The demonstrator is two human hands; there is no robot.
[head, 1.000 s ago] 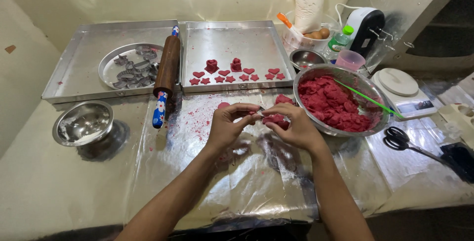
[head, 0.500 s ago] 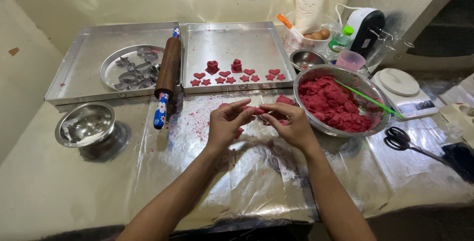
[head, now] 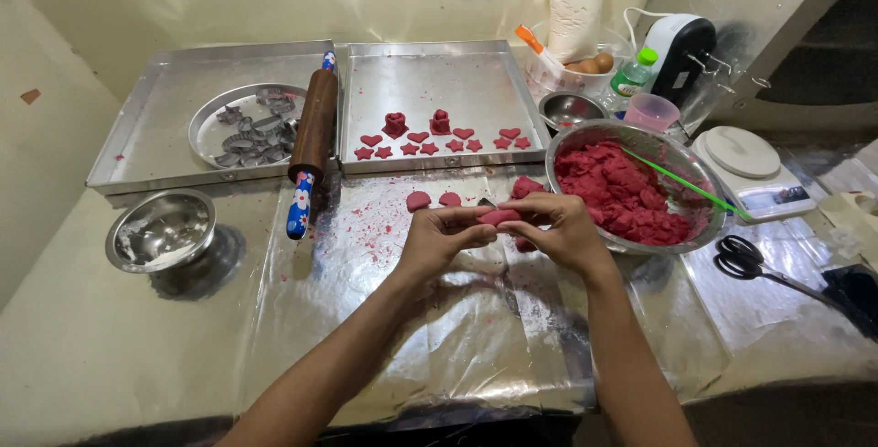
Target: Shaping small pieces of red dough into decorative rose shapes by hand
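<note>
My left hand and my right hand meet over a clear plastic sheet, both pinching one small piece of red dough between their fingertips. Two small red dough pieces lie on the sheet just beyond my left hand, and a lump of red dough sits beyond my right. A steel bowl of red dough stands right of my right hand, with a green stick resting in it. On the square tray behind lie several red dough stars and hearts.
A wooden rolling pin lies between the two trays. The left tray holds a round plate of metal cutters. An empty steel bowl sits at left. Black scissors, a white scale, a pink cup and bottles are at right.
Both hands drew slightly toward me while working the dough piece, which now shows as a flattened strip between the fingertips. Nothing else on the table moved.
</note>
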